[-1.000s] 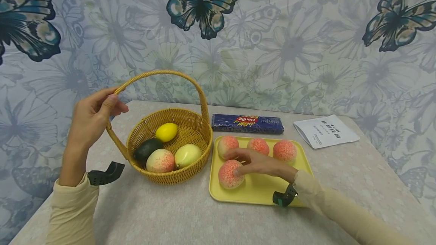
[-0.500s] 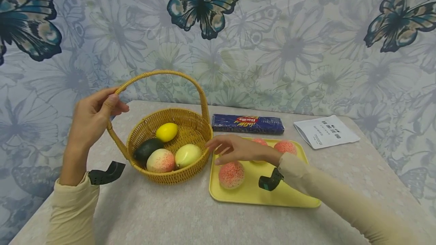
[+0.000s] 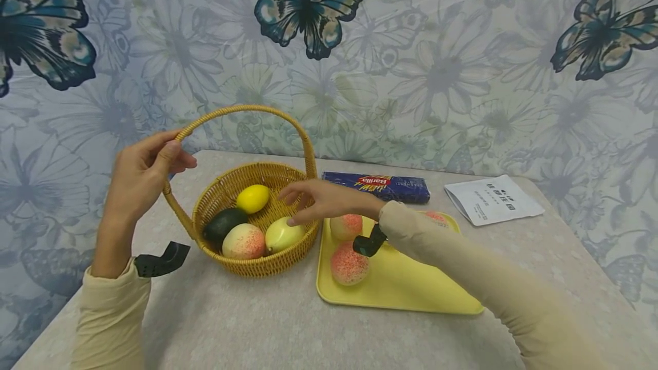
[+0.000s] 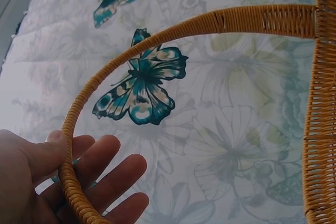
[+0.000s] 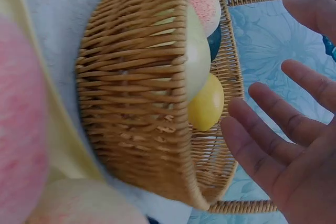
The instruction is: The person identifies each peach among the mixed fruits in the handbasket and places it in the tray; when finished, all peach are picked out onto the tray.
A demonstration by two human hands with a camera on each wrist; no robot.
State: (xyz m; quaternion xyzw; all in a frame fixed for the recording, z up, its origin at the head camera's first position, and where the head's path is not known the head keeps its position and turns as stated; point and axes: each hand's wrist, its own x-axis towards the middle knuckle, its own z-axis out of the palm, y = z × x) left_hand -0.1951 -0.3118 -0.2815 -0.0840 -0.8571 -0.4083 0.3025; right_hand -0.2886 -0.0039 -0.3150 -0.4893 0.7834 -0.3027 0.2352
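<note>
My left hand (image 3: 137, 179) holds the arched handle (image 3: 247, 108) of a wicker basket (image 3: 252, 269), thumb on one side and fingers behind it. Inside the basket lie a yellow lemon (image 3: 253, 198), a dark green avocado-like fruit (image 3: 224, 225), a pink-speckled peach (image 3: 244, 242) and a pale yellow-green fruit (image 3: 280, 237). Over the basket's right rim hovers my right hand (image 3: 329, 198), near the pale fruit. In the right wrist view its fingers (image 5: 283, 119) are spread and hold nothing.
Right of the basket is a yellow tray (image 3: 411, 293) with peaches, including a front one (image 3: 350, 265); my right arm hides part of it. Behind lie a blue Barilla spaghetti box (image 3: 406, 188) and a white pouch (image 3: 494, 200). A butterfly-print cloth (image 3: 442, 73) hangs behind the table.
My right hand has left the front peach on the tray and moved left and away from me, over the basket. The left hand keeps its hold on the handle.
</note>
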